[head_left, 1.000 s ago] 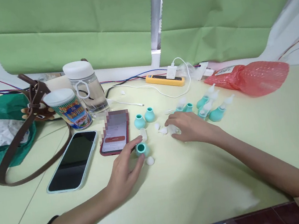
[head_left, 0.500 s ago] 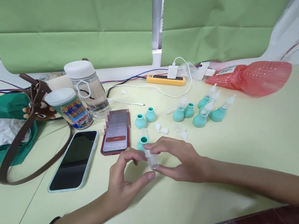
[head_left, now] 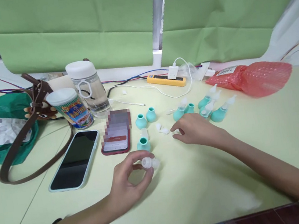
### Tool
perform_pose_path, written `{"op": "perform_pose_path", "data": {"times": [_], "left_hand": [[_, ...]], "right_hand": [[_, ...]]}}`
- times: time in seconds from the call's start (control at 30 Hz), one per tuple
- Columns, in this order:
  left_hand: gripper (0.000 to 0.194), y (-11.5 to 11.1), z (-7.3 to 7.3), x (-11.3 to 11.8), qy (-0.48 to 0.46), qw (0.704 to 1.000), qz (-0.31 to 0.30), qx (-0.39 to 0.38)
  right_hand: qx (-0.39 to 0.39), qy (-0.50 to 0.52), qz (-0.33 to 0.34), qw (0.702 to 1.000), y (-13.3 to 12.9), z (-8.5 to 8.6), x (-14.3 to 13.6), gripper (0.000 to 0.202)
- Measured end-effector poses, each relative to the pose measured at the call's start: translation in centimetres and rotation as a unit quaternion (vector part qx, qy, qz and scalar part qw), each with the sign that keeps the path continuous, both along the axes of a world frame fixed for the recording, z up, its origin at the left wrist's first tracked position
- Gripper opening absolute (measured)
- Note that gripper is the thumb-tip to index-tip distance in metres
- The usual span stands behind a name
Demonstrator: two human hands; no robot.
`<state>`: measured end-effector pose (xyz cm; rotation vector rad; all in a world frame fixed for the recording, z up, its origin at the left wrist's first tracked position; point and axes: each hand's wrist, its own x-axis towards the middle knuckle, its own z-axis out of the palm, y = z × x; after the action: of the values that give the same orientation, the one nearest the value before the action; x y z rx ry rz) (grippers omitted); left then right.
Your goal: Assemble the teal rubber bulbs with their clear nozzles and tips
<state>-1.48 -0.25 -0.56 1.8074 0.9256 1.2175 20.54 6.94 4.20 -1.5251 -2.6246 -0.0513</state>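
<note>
Between its thumb and fingers, my left hand (head_left: 129, 178) holds a clear plastic piece (head_left: 154, 163) above the table, its round end facing up-left. My right hand (head_left: 196, 129) is over the table's middle, thumb and index finger slightly apart beside small clear pieces, which the fingers partly hide. White bits (head_left: 162, 128) lie left of those fingertips. An uncapped teal bulb (head_left: 143, 144) stands just beyond my left hand, with two more behind it. Past my right hand are several teal bulbs with clear tips (head_left: 218, 114), some partly hidden.
A black-screened phone (head_left: 74, 161) and a red-cased phone (head_left: 116, 142) lie left. Behind them stand a printed cup (head_left: 76, 113) and water bottle (head_left: 90, 87). A power strip (head_left: 166, 81), cables and red plastic bag (head_left: 258, 78) are at the back; a green bag (head_left: 10, 150) lies far left.
My right hand has let go of the clear piece and moved up and right toward the small pieces. The clear piece is now in my left hand and has turned.
</note>
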Motion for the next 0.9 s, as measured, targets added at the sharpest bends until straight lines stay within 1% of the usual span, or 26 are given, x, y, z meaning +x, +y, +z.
{"op": "perform_pose_path", "data": {"times": [0.07, 0.13, 0.2, 0.27, 0.37, 0.43, 0.47, 0.53, 0.6, 0.7, 0.9], "left_hand": [[0.029, 0.0, -0.1, 0.0, 0.006, 1.0, 0.005, 0.017], [0.028, 0.1, -0.1, 0.0, 0.013, 0.999, 0.006, 0.03], [0.026, 0.2, -0.1, 0.0, 0.017, 0.999, 0.006, 0.033], [0.026, 0.2, -0.1, 0.0, 0.012, 1.0, 0.006, 0.027], [0.026, 0.2, -0.2, -0.1, 0.006, 1.0, 0.002, 0.011], [0.028, 0.1, -0.3, -0.2, 0.003, 1.0, -0.003, 0.001], [0.029, 0.1, -0.3, -0.2, -0.001, 1.0, -0.002, -0.001], [0.029, 0.0, -0.4, -0.2, -0.009, 1.0, 0.005, 0.003], [0.028, 0.0, -0.5, -0.2, -0.013, 1.0, 0.009, 0.007], [0.026, 0.0, -0.5, -0.2, -0.018, 1.0, 0.001, 0.003], [0.027, 0.0, -0.6, -0.2, -0.04, 0.999, -0.016, -0.013]], "right_hand": [[-0.02, -0.01, -0.008, 1.0, 0.8, -1.1, 0.3, 0.02], [-0.039, -0.004, 0.0, 0.999, 1.2, -1.7, 0.3, 0.019], [-0.055, 0.005, 0.011, 0.998, 1.4, -1.7, 0.1, 0.017], [-0.069, 0.031, 0.018, 0.997, 1.3, -1.3, -0.1, 0.016], [-0.121, 0.125, 0.061, 0.983, 0.3, -0.4, -0.8, 0.014], [-0.153, 0.21, 0.107, 0.96, -0.9, 0.1, -1.4, 0.016], [-0.157, 0.251, 0.128, 0.946, -1.5, 0.3, -1.8, 0.017], [-0.131, 0.313, 0.157, 0.927, -2.7, 0.4, -2.5, 0.016], [-0.093, 0.341, 0.176, 0.919, -3.5, 0.3, -3.1, 0.013], [-0.066, 0.346, 0.188, 0.917, -3.8, 0.0, -3.6, 0.01], [-0.067, 0.356, 0.173, 0.916, -3.9, -0.3, -3.8, 0.009]]}}
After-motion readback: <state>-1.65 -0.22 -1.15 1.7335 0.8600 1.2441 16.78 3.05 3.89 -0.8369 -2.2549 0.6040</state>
